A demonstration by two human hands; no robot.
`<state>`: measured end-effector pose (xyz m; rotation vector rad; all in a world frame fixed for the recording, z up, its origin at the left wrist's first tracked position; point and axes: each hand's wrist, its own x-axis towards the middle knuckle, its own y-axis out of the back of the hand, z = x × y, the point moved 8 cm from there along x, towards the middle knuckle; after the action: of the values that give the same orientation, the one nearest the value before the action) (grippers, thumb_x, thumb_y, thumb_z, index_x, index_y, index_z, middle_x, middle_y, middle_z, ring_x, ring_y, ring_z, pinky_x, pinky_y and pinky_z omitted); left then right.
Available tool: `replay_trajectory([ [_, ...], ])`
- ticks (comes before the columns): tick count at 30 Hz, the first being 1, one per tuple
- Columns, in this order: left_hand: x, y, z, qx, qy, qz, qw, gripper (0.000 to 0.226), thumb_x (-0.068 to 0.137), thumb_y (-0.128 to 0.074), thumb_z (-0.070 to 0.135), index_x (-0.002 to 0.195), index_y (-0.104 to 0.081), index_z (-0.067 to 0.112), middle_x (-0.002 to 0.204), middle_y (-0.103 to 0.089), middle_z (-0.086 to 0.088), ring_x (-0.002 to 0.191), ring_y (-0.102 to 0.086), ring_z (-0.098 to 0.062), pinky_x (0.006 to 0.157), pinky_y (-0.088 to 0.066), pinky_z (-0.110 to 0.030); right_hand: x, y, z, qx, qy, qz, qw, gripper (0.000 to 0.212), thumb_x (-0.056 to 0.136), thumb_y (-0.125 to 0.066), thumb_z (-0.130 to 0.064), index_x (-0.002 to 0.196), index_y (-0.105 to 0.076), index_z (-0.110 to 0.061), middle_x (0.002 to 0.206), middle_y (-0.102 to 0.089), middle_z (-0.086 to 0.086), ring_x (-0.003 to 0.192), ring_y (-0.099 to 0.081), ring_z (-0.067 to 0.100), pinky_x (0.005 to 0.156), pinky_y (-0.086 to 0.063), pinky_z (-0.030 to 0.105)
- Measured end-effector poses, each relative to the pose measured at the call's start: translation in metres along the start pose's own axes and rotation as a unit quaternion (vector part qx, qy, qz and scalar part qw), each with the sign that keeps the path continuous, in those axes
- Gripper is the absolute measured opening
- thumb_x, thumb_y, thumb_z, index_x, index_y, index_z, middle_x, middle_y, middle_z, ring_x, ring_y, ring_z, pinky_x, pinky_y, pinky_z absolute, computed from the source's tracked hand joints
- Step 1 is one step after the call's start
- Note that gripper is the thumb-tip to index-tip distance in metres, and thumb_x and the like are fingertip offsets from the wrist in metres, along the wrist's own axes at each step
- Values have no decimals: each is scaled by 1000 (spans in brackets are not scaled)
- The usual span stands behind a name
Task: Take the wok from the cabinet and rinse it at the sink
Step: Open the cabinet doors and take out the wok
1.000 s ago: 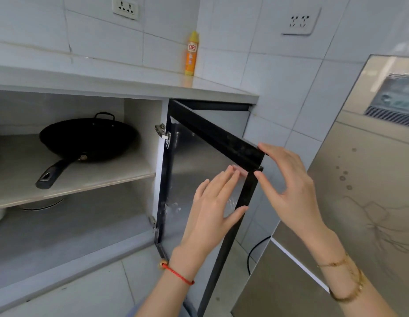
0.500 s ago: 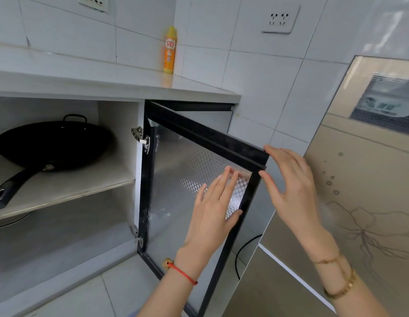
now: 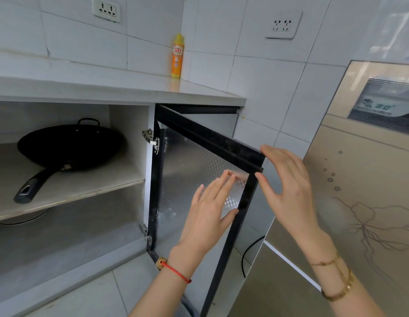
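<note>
At the free outer corner of the open cabinet door [image 3: 199, 179], both hands are positioned with fingers extended. The left hand [image 3: 208, 216] lies against the inner, patterned metallic face of the door, fingers straight and together, fingertips near the top rail of the black frame, thumb spread toward the frame's vertical edge. It grips nothing. The right hand [image 3: 288, 191] is on the opposite side of the same corner: its upper fingers reach the top outer corner of the frame, and its thumb meets the vertical edge lower down. The fingers are nearly straight and do not curl round the frame; whether the palm touches the door cannot be told.

The wok [image 3: 71, 145] is well apart from both hands, to their left and slightly higher, beyond the hinged side of the door. It sits on the upper shelf [image 3: 84, 191] inside the cabinet [image 3: 130, 124], black, with a small loop handle on its far rim and a long dark handle [image 3: 34, 186] pointing forward to the shelf's front edge, away from the hands. No hand touches it.

Above the hands, on the countertop [image 3: 130, 90], a yellow bottle [image 3: 177, 56] stands upright in the tiled corner. Just beside the right hand, to its right, stands a beige appliance [image 3: 359, 202].
</note>
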<state>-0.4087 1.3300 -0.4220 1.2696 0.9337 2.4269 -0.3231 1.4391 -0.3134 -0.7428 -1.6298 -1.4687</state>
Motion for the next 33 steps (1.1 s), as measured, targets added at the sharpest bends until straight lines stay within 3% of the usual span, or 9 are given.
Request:
replay_trajectory([
  [4, -15, 31, -20, -15, 30, 41, 999, 56, 97, -53, 38, 149, -37, 26, 151, -43, 10, 140, -37, -5, 121, -24, -36, 1, 4, -31, -13, 50, 30, 998, 41, 94, -63, -11, 134, -57, -2, 136, -59, 9, 132, -50, 25, 114, -37, 41],
  [8, -36, 75, -56, 12, 74, 103, 992, 44, 94, -61, 31, 136, -54, 23, 133, -60, 9, 124, -53, -10, 109, -40, -36, 7, -10, -65, 32, 81, 31, 996, 39, 95, -63, -11, 133, -58, -3, 137, -59, 6, 134, -49, 23, 114, -37, 39],
  [15, -79, 152, -121, 87, 174, 144, 970, 37, 92, -62, 26, 129, -58, 25, 124, -64, 8, 116, -58, -17, 101, -45, -43, 15, -75, -113, 170, 39, -61, 983, 45, 94, -65, -16, 137, -54, -10, 131, -59, 0, 126, -52, 14, 111, -38, 27],
  [20, -104, 214, -170, 151, 230, 184, 944, 38, 92, -63, 20, 130, -60, 17, 123, -66, 1, 117, -59, -20, 102, -46, -43, 21, -149, -148, 253, -3, -136, 958, 47, 93, -64, -23, 138, -53, -17, 130, -59, -7, 125, -49, 8, 106, -34, 17],
  [24, -119, 248, -227, 190, 297, 193, 916, 38, 91, -64, 20, 129, -60, 15, 121, -67, -2, 109, -61, -25, 96, -48, -44, 27, -221, -176, 291, -24, -201, 935, 47, 95, -62, -28, 140, -50, -21, 132, -57, -9, 127, -46, 5, 104, -32, 16],
  [33, -111, 252, -343, 212, 435, 130, 866, 52, 90, -64, 33, 137, -52, 13, 133, -60, -7, 125, -53, -28, 104, -42, -44, 55, -369, -239, 333, -36, -285, 898, 47, 98, -56, -32, 142, -47, -19, 138, -54, -5, 130, -45, 11, 103, -34, 22],
])
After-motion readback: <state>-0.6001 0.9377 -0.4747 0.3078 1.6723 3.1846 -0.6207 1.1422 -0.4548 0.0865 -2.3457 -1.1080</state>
